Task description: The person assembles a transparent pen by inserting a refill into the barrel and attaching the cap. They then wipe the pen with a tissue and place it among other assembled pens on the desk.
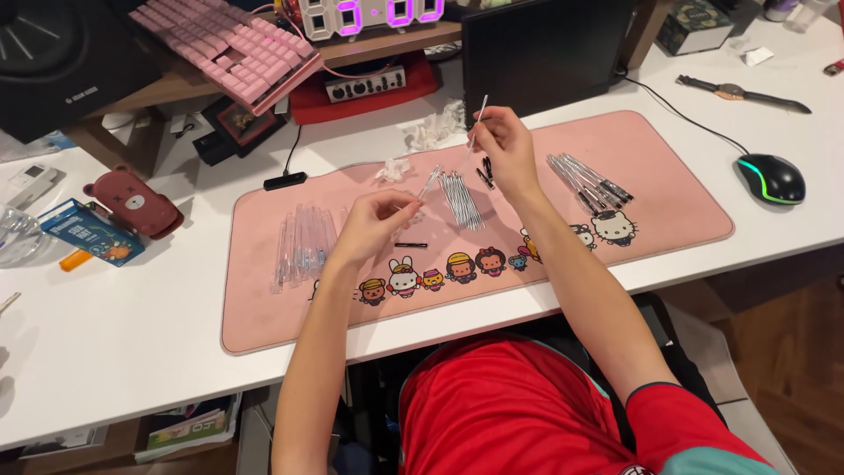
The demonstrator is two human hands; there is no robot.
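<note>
My left hand (376, 220) pinches a clear pen barrel (428, 183) over the middle of the pink desk mat (686, 211). My right hand (504, 145) is raised a little behind it and holds a thin white refill (478, 119) that points up and away. Between the hands lies a bundle of thin refills (459, 199). A row of clear barrels (303, 242) lies to the left of my left hand. Several assembled pens (587, 180) lie to the right of my right hand. Small black caps (485, 171) lie by my right wrist.
A black mouse (771, 179) with a lit edge sits right of the mat, a wristwatch (743, 92) behind it. A dark monitor (541, 48) stands at the back, a pink keyboard (229, 48) on a raised shelf. Crumpled wrap (433, 127), a red bear-shaped case (134, 202) and a blue box (88, 230) lie left.
</note>
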